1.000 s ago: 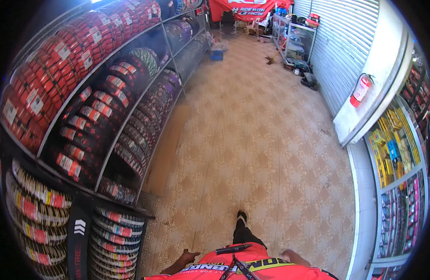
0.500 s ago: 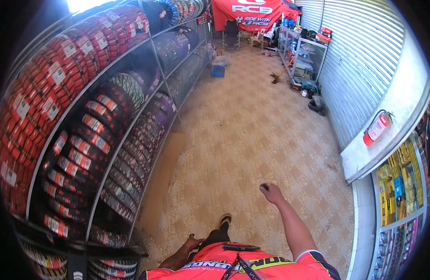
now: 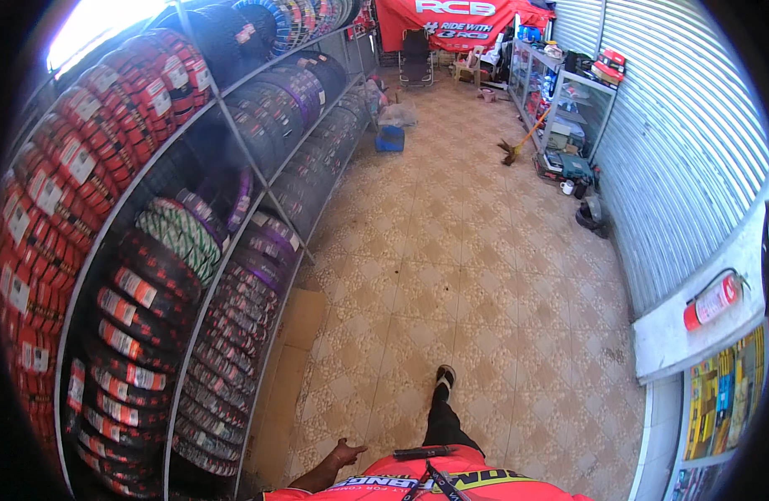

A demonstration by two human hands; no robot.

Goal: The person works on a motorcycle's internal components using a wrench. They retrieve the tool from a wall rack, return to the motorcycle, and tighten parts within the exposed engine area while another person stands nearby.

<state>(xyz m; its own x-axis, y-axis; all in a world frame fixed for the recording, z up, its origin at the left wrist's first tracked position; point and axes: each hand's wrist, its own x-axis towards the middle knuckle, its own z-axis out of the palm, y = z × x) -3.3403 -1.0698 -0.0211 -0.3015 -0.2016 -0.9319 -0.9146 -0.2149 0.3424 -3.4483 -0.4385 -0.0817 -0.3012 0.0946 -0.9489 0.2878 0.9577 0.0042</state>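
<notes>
My left hand (image 3: 348, 452) hangs beside my red shirt (image 3: 393, 474) at the bottom of the picture, fingers apart and holding nothing. It is nearest the shirt and a dark trouser leg (image 3: 443, 423), whose foot in a sandal (image 3: 445, 377) is stepping on the tiled floor (image 3: 485, 292). A dark slim object (image 3: 424, 452) and a lanyard (image 3: 435, 484) lie on my chest. To the left of the hand, cardboard (image 3: 297, 321) lies along the foot of a metal rack of tires (image 3: 138, 377). My right hand is out of sight.
The tiled aisle runs between the rack and a roller shutter (image 3: 668, 142) with a fire extinguisher (image 3: 713, 299) beside it. Farther ahead are a blue dustpan (image 3: 389, 139), a broom (image 3: 510, 150), a glass cabinet (image 3: 585, 108), a folding chair (image 3: 415, 58) and a red banner (image 3: 460, 21).
The view has moved forward along the aisle, with the racks and shutter drawing nearer. My right hand, swung forward half a second ago, has dropped out of view. My feet have moved in walking.
</notes>
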